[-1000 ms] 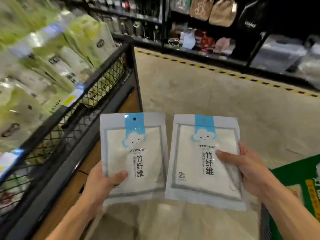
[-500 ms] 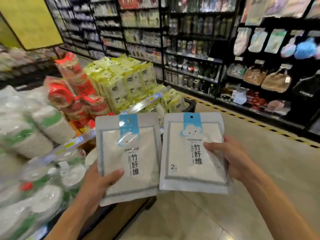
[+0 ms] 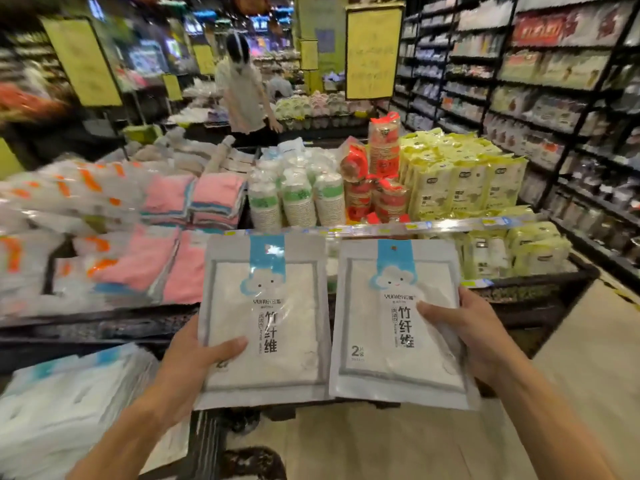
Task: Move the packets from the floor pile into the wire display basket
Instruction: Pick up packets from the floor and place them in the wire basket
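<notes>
Both packets are rising to the wire basket's (image 3: 540,277) front edge as I am pinching the left packet (image 3: 263,320) in my left hand (image 3: 197,355) and the right packet (image 3: 398,323) in my right hand (image 3: 464,334); slick film could be slipping loose.

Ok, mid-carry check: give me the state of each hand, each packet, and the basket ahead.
left hand: grips the left packet, thumb on its front
right hand: grips the right packet, thumb on its front
left packet: held upright, sealed
right packet: held upright, sealed
wire display basket: stocked
</notes>
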`<state>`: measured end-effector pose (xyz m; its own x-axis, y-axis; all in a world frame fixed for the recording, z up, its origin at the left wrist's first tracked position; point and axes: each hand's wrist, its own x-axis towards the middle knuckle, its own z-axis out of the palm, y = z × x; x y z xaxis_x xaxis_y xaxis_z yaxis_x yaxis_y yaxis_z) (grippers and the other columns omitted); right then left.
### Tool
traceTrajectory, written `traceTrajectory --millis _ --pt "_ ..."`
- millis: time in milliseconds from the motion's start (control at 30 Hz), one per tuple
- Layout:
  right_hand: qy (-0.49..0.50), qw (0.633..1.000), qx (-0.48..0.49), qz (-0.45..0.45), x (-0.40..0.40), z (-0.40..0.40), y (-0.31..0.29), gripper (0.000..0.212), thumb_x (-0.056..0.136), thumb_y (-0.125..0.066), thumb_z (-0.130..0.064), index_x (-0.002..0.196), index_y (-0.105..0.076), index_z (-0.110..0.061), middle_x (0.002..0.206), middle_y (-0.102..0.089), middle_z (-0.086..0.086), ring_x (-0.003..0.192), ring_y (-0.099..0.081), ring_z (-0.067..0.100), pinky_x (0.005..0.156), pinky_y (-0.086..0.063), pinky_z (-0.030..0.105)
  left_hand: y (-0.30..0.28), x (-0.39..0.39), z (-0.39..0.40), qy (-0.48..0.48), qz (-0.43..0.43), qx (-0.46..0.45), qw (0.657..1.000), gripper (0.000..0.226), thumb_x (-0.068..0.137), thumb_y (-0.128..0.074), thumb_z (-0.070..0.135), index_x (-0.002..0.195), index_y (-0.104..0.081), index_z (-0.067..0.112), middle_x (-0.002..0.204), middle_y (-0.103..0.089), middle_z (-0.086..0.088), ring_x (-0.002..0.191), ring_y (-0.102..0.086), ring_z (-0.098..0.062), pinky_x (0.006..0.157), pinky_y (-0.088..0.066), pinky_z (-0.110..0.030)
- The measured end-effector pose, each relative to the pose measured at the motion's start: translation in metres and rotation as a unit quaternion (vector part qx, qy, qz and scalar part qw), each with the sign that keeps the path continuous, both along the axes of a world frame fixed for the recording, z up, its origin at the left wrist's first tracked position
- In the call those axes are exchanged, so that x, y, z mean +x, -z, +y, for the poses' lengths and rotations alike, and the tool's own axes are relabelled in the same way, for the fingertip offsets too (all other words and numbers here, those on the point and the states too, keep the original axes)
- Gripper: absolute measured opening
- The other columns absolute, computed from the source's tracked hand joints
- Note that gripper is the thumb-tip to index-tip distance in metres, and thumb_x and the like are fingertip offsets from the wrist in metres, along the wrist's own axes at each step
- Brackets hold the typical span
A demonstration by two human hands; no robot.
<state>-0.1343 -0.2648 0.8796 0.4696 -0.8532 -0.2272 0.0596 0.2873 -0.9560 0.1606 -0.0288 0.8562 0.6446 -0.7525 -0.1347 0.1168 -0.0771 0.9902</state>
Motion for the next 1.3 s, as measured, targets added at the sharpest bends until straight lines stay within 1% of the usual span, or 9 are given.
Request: traceTrajectory --millis 67,233,400,500,600,700,800,1000,1300 --pt "-0.043 0.999 0.001 -0.005 0.027 0.023 -0.002 0.036 0.086 -0.072 0.004 0.120 -0.064 -0.007 0.104 -0.078 0.018 0.091 -0.076 0.039 0.077 -0.063 0.052 -0.005 0.009 0.042 -0.031 0.005 0.003 1.000 0.089 0.045 -0.099 0.024 0.125 -0.063 0.012 0.113 -0.077 -0.010 0.104 -0.074 -0.033 0.095 -0.055 -0.050" --pt "-0.128 0.992 -0.014 -0.002 0.096 0.087 -0.006 0.041 0.086 -0.072 0.005 0.122 -0.064 -0.011 0.106 -0.077 0.019 0.096 -0.075 0.042 0.089 -0.057 0.060 0.000 0.039 0.138 -0.127 0.030 -0.002 0.991 0.100 0.033 -0.102 0.032 0.123 -0.065 0.010 0.111 -0.077 -0.013 0.100 -0.075 -0.035 0.095 -0.055 -0.056" --pt "-0.193 0.981 -0.025 0.006 0.183 0.161 -0.001 0.042 0.084 -0.075 0.004 0.121 -0.063 -0.009 0.105 -0.078 0.018 0.093 -0.076 0.040 0.087 -0.059 0.056 0.006 0.077 0.243 -0.167 0.048 -0.021 0.985 0.067 0.066 -0.088 0.009 0.127 -0.062 0.012 0.115 -0.076 -0.013 0.104 -0.074 -0.035 0.095 -0.055 -0.058" --pt "-0.211 0.977 -0.013 0.008 0.238 0.212 0.006 0.039 0.084 -0.075 0.004 0.120 -0.063 -0.007 0.105 -0.078 0.019 0.094 -0.076 0.040 0.089 -0.058 0.059 0.013 0.113 0.310 -0.203 0.068 -0.015 0.977 0.053 0.078 -0.075 -0.004 0.127 -0.062 0.010 0.115 -0.075 -0.017 0.101 -0.074 -0.036 0.082 -0.062 -0.055" --pt "-0.227 0.974 -0.006 0.008 0.287 0.259 0.017 0.038 0.085 -0.073 0.007 0.120 -0.065 -0.005 0.106 -0.077 0.020 0.097 -0.075 0.042 0.092 -0.057 0.060 0.023 0.146 0.372 -0.233 0.082 0.000 0.969 0.057 0.075 -0.077 -0.005 0.129 -0.061 0.008 0.113 -0.076 -0.017 0.098 -0.075 -0.038 0.071 -0.064 -0.050" --pt "-0.237 0.972 0.010 0.008 0.329 0.295 0.029 0.042 0.083 -0.073 0.008 0.122 -0.066 -0.005 0.108 -0.077 0.018 0.096 -0.075 0.040 0.092 -0.057 0.059 0.028 0.170 0.419 -0.267 0.090 0.007 0.960 0.067 0.063 -0.087 0.003 0.126 -0.064 0.008 0.107 -0.077 -0.017 0.092 -0.076 -0.040 0.070 -0.063 -0.052" --pt "-0.247 0.969 0.025 0.009 0.364 0.322 0.040 0.044 0.083 -0.073 0.008 0.124 -0.065 -0.005 0.109 -0.077 0.017 0.097 -0.075 0.039 0.090 -0.058 0.057 0.033 0.192 0.445 -0.281 0.092 0.009 0.955 0.061 0.062 -0.087 0.007 0.120 -0.065 0.010 0.104 -0.078 -0.016 0.089 -0.076 -0.038 0.070 -0.062 -0.051" --pt "-0.272 0.961 0.040 0.024 0.433 0.340 0.062 0.042 0.086 -0.072 0.008 0.124 -0.064 -0.008 0.109 -0.078 0.016 0.097 -0.076 0.039 0.091 -0.058 0.059 0.056 0.253 0.462 -0.294 0.127 0.026 0.947 0.051 0.079 -0.074 -0.001 0.127 -0.063 0.012 0.114 -0.075 -0.017 0.101 -0.073 -0.041 0.088 -0.056 -0.065" --pt "-0.273 0.956 0.099 0.036 0.546 0.313 0.114 0.040 0.085 -0.072 0.008 0.121 -0.066 -0.008 0.109 -0.078 0.016 0.095 -0.076 0.038 0.077 -0.063 0.051 0.091 0.349 0.441 -0.345 0.155 0.056 0.924 0.051 0.081 -0.074 0.002 0.130 -0.061 0.013 0.111 -0.076 -0.017 0.097 -0.075 -0.039 0.081 -0.060 -0.056"
